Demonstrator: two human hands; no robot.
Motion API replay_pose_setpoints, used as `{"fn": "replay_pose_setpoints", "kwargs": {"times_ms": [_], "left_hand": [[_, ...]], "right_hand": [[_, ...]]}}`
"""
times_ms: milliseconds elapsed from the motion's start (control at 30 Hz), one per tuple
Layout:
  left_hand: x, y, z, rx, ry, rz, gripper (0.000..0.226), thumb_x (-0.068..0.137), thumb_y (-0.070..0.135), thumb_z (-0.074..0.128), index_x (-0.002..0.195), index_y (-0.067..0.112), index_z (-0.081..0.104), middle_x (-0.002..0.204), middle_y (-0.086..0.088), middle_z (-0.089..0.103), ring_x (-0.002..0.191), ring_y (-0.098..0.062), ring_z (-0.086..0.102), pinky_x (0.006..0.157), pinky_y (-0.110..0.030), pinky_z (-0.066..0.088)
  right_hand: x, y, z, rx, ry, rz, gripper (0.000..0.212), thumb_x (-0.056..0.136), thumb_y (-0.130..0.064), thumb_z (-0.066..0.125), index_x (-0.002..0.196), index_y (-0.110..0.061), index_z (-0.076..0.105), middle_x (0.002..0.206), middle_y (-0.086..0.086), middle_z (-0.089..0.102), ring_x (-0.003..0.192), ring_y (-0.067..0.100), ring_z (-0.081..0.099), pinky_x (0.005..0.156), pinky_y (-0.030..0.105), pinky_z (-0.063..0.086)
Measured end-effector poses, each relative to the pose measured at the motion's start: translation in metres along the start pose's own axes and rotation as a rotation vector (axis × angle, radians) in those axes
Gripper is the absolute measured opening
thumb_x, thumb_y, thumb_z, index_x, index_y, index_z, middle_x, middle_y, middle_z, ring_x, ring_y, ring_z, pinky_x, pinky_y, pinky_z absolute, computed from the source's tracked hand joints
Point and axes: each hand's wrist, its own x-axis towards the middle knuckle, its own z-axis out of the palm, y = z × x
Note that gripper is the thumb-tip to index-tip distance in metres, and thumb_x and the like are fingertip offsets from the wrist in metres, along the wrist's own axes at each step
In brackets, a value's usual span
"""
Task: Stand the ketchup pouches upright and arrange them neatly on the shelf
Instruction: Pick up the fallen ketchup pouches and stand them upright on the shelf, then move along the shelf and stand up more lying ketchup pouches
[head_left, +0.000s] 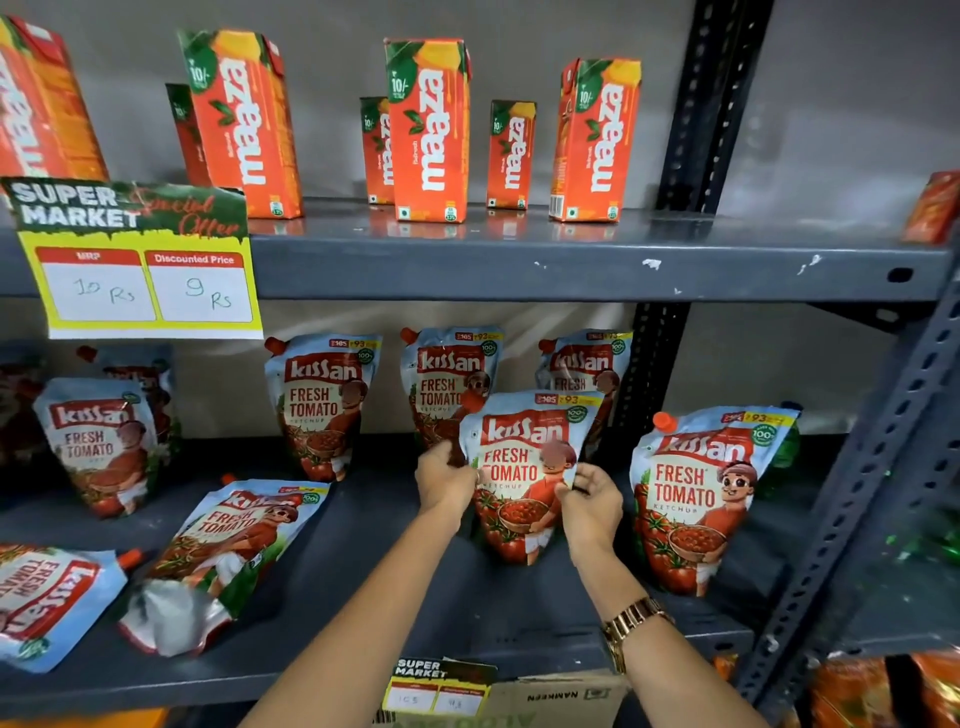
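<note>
Upright pouch (524, 467) is pinched at both edges by left hand (444, 480) and right hand (592, 493); once released, toppling forward is likely, soft base.

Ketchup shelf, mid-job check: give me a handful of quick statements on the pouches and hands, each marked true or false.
1. Both hands grip one upright pouch. True: the left hand and right hand hold the sides of the centre pouch.
2. Every pouch on the shelf stands upright. False: the fallen pouch and another at the left edge lie flat.
3. The right wrist wears a gold watch. True.
4. The shelf above holds ketchup bottles. False: it holds Maaza juice cartons.
5. The pouch at the right end lies on its side. False: it stands upright.
</note>
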Motion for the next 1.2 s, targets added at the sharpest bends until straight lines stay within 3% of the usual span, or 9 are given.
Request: {"fn": "replay_pose_setpoints", "kwargs": {"times_ms": [167,433,533,733,867,967,1100,1167,1200], "left_hand": [[-0.007,-0.005,0.001,0.08,-0.008,0.043,0.026,0.072,-0.009,0.067,0.078,0.014,0.059,0.104,-0.016,0.069,0.094,-0.026,0.064,0.076,-0.032,0.054],[-0.021,-0.003,-0.011,0.053,0.057,0.04,0.026,0.071,-0.004,0.071,0.096,0.004,0.066,0.104,-0.014,0.07,0.088,-0.021,0.061,0.084,-0.032,0.053],[-0.032,-0.002,-0.025,0.024,0.07,0.024,0.027,0.071,0.0,0.074,0.096,0.006,0.066,0.103,-0.014,0.069,0.095,-0.026,0.064,0.09,-0.043,0.054],[-0.057,-0.001,-0.066,0.031,0.131,0.038,0.024,0.074,0.005,0.073,0.097,0.005,0.066,0.103,-0.017,0.069,0.098,-0.032,0.065,0.09,-0.045,0.054],[-0.075,-0.001,-0.1,0.048,0.174,0.064,0.024,0.076,0.005,0.071,0.099,0.003,0.065,0.096,-0.015,0.068,0.092,-0.031,0.064,0.083,-0.036,0.053],[-0.087,0.0,-0.126,0.086,0.217,0.081,0.024,0.076,0.004,0.071,0.099,0.001,0.065,0.084,-0.007,0.064,0.081,-0.02,0.058,0.076,-0.026,0.046],[-0.093,-0.001,-0.161,0.078,0.258,0.125,0.024,0.074,-0.008,0.067,0.097,-0.011,0.062,0.07,-0.007,0.06,0.072,-0.02,0.058,0.073,-0.018,0.05],[-0.093,-0.003,-0.176,0.067,0.278,0.123,0.018,0.075,-0.013,0.063,0.093,-0.01,0.062,0.061,-0.002,0.055,0.068,-0.023,0.059,0.066,-0.011,0.051],[-0.092,-0.005,-0.183,0.067,0.287,0.117,0.016,0.075,-0.013,0.063,0.09,-0.009,0.063,0.061,-0.001,0.055,0.075,-0.028,0.062,0.073,-0.018,0.052]], "right_hand": [[0.0,0.003,-0.009,-0.08,-0.096,-0.058,0.025,0.08,0.007,0.061,0.103,-0.001,0.058,0.093,0.008,0.062,0.09,0.02,0.06,0.082,0.031,0.05],[-0.016,0.008,-0.019,-0.122,-0.033,-0.078,0.022,0.079,0.001,0.066,0.1,0.003,0.063,0.103,0.022,0.068,0.098,0.03,0.064,0.09,0.038,0.051],[-0.031,0.008,-0.026,-0.114,-0.012,-0.1,0.022,0.079,0.002,0.065,0.101,0.003,0.062,0.104,0.022,0.067,0.099,0.031,0.064,0.086,0.033,0.049],[-0.067,-0.001,-0.031,-0.108,-0.032,-0.125,0.019,0.08,0.0,0.064,0.099,0.001,0.064,0.102,0.02,0.069,0.095,0.027,0.065,0.076,0.023,0.049],[-0.099,-0.011,-0.026,-0.101,-0.087,-0.134,0.017,0.081,-0.001,0.063,0.098,-0.002,0.065,0.102,0.019,0.069,0.097,0.029,0.065,0.086,0.034,0.053],[-0.122,-0.018,-0.019,-0.092,-0.113,-0.148,0.014,0.081,-0.002,0.064,0.095,-0.003,0.067,0.101,0.018,0.07,0.095,0.026,0.064,0.084,0.026,0.048],[-0.148,-0.027,-0.002,-0.054,-0.159,-0.165,0.016,0.08,0.001,0.063,0.096,0.002,0.066,0.098,0.021,0.07,0.083,0.019,0.059,0.072,0.009,0.04],[-0.16,-0.028,0.01,-0.033,-0.204,-0.155,0.017,0.081,0.001,0.063,0.098,0.002,0.065,0.1,0.021,0.069,0.087,0.022,0.061,0.075,0.012,0.042],[-0.165,-0.028,0.017,-0.032,-0.225,-0.149,0.018,0.081,0.001,0.063,0.099,0.003,0.064,0.101,0.021,0.068,0.092,0.025,0.062,0.079,0.019,0.045]]}}
